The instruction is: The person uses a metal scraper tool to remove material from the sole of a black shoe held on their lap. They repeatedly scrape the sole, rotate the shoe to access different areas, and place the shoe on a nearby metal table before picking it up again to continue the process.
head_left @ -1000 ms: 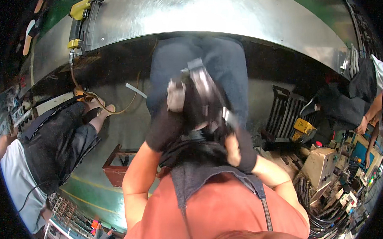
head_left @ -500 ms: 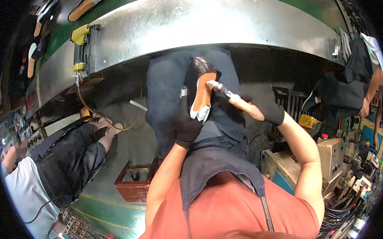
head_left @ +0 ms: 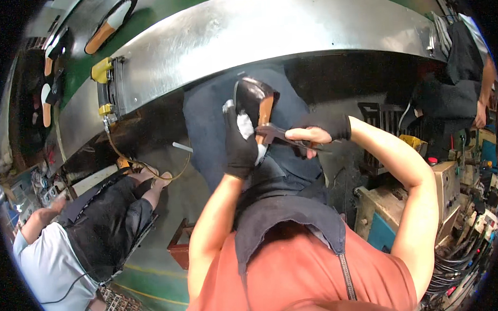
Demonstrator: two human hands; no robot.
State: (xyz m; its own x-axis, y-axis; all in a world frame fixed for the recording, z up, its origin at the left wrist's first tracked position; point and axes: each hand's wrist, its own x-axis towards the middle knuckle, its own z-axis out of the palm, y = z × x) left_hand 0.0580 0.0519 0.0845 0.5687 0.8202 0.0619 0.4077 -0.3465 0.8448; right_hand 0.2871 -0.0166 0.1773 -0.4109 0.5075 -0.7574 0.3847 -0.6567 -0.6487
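Note:
A black shoe (head_left: 255, 95) with a tan insole lies sole-up across my lap, its toe pointing toward the bench. My left hand (head_left: 240, 147), in a black glove with bare white-covered fingertips, is wrapped along the shoe's left side and heel. In my right hand (head_left: 322, 130), also in a black glove with some fingers bare, is a pair of dark metal pincers (head_left: 273, 132). Their jaws are at the shoe's right edge, near the heel; whether they grip the material cannot be made out. The handles stick out below my right fingers.
A long metal bench (head_left: 212, 39) curves in front of my knees. On its left lies a yellow and black air tool (head_left: 103, 86) with a hose (head_left: 117, 146). More shoes (head_left: 108, 29) lie beyond. A seated person (head_left: 92, 232) is at left, another (head_left: 461, 93) at right. Machinery (head_left: 388, 216) stands right.
The pincers have turned, and their head has moved from the middle of the insole toward the heel edge. My left hand has shifted up along the shoe, which has tilted.

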